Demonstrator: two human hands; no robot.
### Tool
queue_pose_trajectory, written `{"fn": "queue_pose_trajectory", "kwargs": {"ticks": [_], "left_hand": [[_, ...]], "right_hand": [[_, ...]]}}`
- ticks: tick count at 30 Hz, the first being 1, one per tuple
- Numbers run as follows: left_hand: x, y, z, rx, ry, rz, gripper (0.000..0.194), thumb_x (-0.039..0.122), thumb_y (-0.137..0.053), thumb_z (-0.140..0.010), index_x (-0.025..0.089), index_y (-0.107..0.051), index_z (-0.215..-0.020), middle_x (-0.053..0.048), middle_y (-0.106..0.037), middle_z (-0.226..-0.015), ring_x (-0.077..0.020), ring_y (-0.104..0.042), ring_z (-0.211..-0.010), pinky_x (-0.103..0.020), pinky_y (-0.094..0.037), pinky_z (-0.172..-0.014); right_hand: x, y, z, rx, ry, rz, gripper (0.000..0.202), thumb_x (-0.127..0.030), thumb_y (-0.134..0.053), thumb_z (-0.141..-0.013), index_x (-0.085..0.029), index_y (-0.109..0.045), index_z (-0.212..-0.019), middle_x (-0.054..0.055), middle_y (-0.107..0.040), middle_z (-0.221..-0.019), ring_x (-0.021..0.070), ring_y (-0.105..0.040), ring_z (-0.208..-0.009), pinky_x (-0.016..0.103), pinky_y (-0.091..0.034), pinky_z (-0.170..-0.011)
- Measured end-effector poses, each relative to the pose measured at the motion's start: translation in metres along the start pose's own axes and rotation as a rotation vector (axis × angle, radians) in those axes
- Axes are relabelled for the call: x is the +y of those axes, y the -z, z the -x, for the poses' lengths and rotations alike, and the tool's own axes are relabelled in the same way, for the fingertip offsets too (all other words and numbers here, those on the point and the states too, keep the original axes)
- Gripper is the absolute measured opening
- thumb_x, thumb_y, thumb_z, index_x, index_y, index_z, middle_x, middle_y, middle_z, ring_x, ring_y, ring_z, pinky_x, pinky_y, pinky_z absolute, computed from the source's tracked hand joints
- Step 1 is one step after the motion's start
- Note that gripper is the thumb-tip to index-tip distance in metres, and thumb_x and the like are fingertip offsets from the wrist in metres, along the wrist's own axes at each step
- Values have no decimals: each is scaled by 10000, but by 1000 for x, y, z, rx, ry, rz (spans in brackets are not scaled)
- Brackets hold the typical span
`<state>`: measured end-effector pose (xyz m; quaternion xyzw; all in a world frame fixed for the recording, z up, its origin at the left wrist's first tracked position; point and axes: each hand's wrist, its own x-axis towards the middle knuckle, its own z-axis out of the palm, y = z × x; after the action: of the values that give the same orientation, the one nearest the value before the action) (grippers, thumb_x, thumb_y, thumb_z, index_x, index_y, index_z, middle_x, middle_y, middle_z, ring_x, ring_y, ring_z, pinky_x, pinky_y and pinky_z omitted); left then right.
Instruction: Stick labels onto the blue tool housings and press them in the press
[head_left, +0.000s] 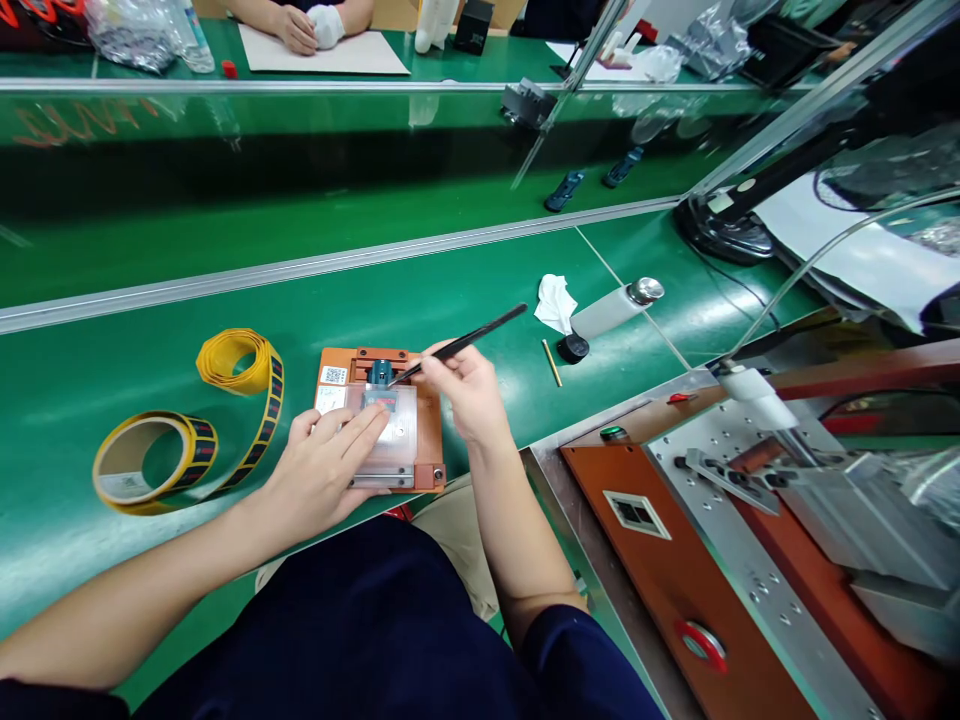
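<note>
An orange-brown fixture (429,430) with a clear plate (403,440) on top lies at the table's near edge. My left hand (324,462) rests flat on the plate, fingers stretched out, fingertips on a dark label (381,399) with red print. Behind the label a dark teal part (380,372) sits in the fixture. My right hand (466,388) is closed around black tweezers (487,328), whose tip points down at the teal part beside the label. To the left, a yellow roll of dark labels (155,462) stands with its strip running to a second yellow coil (234,362).
A white bottle (607,310), black cap (573,348), crumpled tissue (555,303) and brass-coloured rod (552,363) lie to the right. A metal machine with an orange panel (675,580) fills the lower right. Beyond the green divider (300,190) are another person's hands (311,28).
</note>
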<state>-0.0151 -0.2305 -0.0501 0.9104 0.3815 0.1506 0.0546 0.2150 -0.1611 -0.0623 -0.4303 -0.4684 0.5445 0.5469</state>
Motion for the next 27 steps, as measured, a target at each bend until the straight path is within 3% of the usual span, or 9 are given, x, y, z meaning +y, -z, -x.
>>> {"fn": "queue_pose_trajectory", "kwargs": {"ticks": [4,8,10,13,15,18,23,25,27], "left_hand": [[-9,-3,-6,26,100,139,886,594,-752,-828,205,-388,-1535,-165,-563,-1470,-405,-495,-1258,-548,-325,-1037],[-22,-7,-17,47,264,335,880,527,-707,-888,256,-253,-1591,-163,-488,-1510,-383,-453,-1344,-552,-398,-1073],[-23,-7,-17,113,193,354,880,465,-745,-879,277,-255,-1586,-152,-506,-1474,-360,-498,-1319,-532,-436,-1074],[-13,-10,2,454,-62,210,771,303,-837,-815,371,-442,-1475,-86,-535,-1393,-310,-563,-1233,-498,-494,-1056],[-3,-13,25,594,-287,151,625,140,-842,-776,439,-600,-1267,-6,-536,-1366,-246,-594,-1171,-471,-538,-1043],[7,-20,63,477,-497,162,515,28,-797,-766,407,-673,-1093,35,-599,-1317,-226,-607,-1206,-514,-515,-1103],[4,-21,98,-28,-489,169,512,-34,-525,-910,191,-620,-1360,-96,-627,-1429,-229,-514,-1399,-455,-285,-1262],[0,-18,98,-99,-456,251,516,1,-507,-942,159,-562,-1430,-116,-611,-1448,-236,-504,-1412,-452,-283,-1260],[-1,-16,92,-12,-426,338,514,59,-570,-949,148,-534,-1455,-124,-673,-1366,-245,-572,-1350,-462,-347,-1233]], "right_hand": [[0,21,7,276,89,14,319,-471,-729,-865,-244,-593,-1042,26,-702,-950,185,-698,-925,366,-577,-873],[16,47,26,369,118,545,284,-443,-613,-920,-226,-584,-1102,8,-632,-869,176,-629,-778,350,-535,-768],[28,58,35,377,113,826,255,-395,-537,-942,-205,-599,-1102,14,-594,-822,198,-599,-777,373,-505,-782],[48,70,44,363,117,1090,292,-345,-469,-940,-175,-630,-1114,74,-594,-890,250,-578,-872,411,-480,-822],[60,77,49,356,121,1192,337,-347,-449,-949,-157,-640,-1154,123,-605,-977,279,-561,-932,434,-474,-850],[67,84,55,377,125,1287,392,-360,-446,-970,-139,-637,-1231,164,-603,-1048,311,-533,-1001,480,-458,-905],[49,68,62,447,200,1247,481,-424,-503,-978,-159,-609,-1364,194,-549,-1232,355,-466,-1181,574,-392,-1020],[37,51,62,237,286,1100,423,-412,-474,-1010,-245,-634,-1364,146,-544,-1273,318,-455,-1242,539,-371,-1081],[29,33,59,-79,329,931,383,-403,-438,-1035,-329,-665,-1334,94,-541,-1305,275,-452,-1277,484,-379,-1106]]}}
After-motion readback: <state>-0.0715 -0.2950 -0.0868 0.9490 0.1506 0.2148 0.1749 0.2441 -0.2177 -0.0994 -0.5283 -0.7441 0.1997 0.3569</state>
